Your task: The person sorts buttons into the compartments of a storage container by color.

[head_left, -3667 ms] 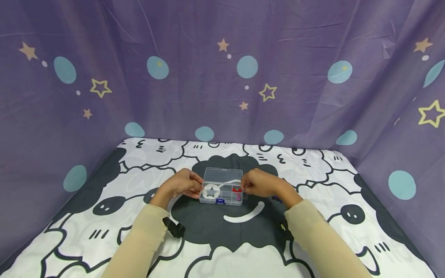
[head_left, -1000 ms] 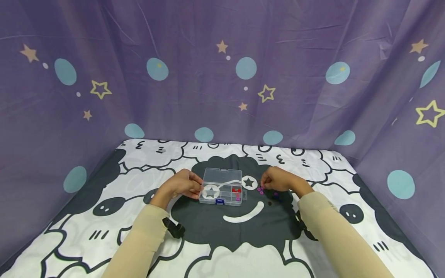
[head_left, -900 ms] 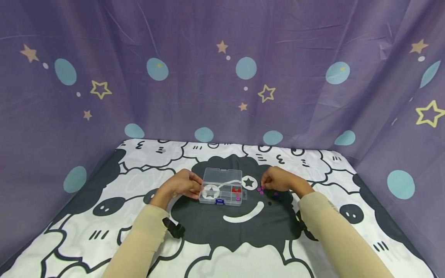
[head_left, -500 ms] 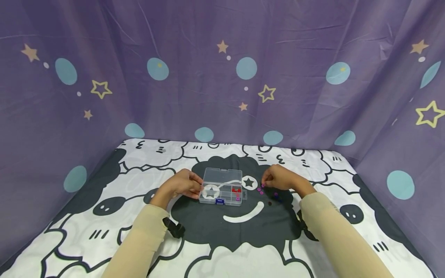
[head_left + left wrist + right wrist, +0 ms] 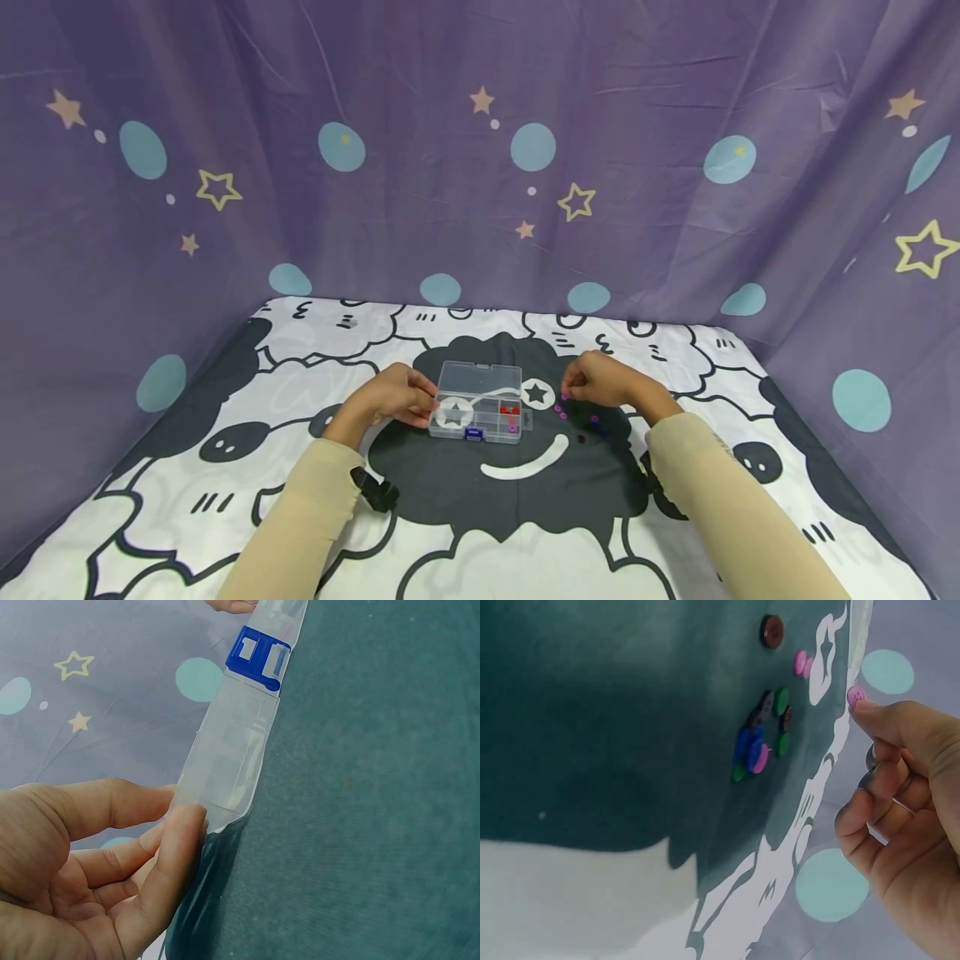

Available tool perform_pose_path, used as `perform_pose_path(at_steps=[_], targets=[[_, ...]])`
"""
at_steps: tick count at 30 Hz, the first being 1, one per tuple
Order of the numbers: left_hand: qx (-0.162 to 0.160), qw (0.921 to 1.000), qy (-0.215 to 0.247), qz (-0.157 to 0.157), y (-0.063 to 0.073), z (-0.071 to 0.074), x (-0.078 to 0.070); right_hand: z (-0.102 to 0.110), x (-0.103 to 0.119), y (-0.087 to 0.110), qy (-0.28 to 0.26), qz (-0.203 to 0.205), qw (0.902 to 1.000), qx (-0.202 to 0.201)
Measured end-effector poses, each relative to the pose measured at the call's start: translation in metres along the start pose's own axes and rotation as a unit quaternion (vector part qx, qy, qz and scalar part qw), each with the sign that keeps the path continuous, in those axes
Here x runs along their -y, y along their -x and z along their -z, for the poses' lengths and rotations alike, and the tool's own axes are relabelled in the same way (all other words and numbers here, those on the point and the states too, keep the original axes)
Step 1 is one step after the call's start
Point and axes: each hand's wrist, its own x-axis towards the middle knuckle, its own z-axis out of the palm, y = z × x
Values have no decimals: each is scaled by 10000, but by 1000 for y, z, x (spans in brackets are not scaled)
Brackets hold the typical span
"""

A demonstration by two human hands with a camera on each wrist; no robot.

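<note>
A clear plastic compartment box [image 5: 480, 379] with a blue latch [image 5: 259, 656] lies with its lid raised on the dark patch of the cloth. Red buttons [image 5: 510, 410] and pink buttons [image 5: 513, 427] sit in its right-hand compartments. My left hand [image 5: 393, 398] grips the box's left end between thumb and fingers. To the right of the box, my right hand [image 5: 603, 381] pinches a pink button [image 5: 856, 697] between thumb and fingertip, raised off the cloth. Below that hand lie loose pink buttons [image 5: 802, 664].
Further right is a cluster of blue buttons [image 5: 755, 746], green buttons [image 5: 781, 700] and dark ones. A brown button [image 5: 772, 631] lies apart, nearer to me. The sheep-print cloth [image 5: 525, 562] covers the table, and a purple curtain [image 5: 420, 217] hangs behind it.
My right hand has moved from the box's right end over to the loose buttons, where it has picked up a pink button and lifted it slightly. My left hand stays on the box.
</note>
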Motion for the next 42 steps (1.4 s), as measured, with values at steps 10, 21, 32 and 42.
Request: perform_pose_path(at_steps=[10, 21, 32, 42], targets=[[22, 10000, 16, -19, -2, 1, 1, 4, 19, -3, 196, 287, 9994, 7], [1, 10000, 12, -16, -3, 1, 3, 0, 36, -5, 78, 548, 9984, 111], [-30, 10000, -6, -10, -2, 0, 2, -8, 47, -8, 424, 729, 9964, 116], [-33, 10000, -7, -11, -2, 0, 2, -14, 64, -9, 470, 723, 9961, 180]])
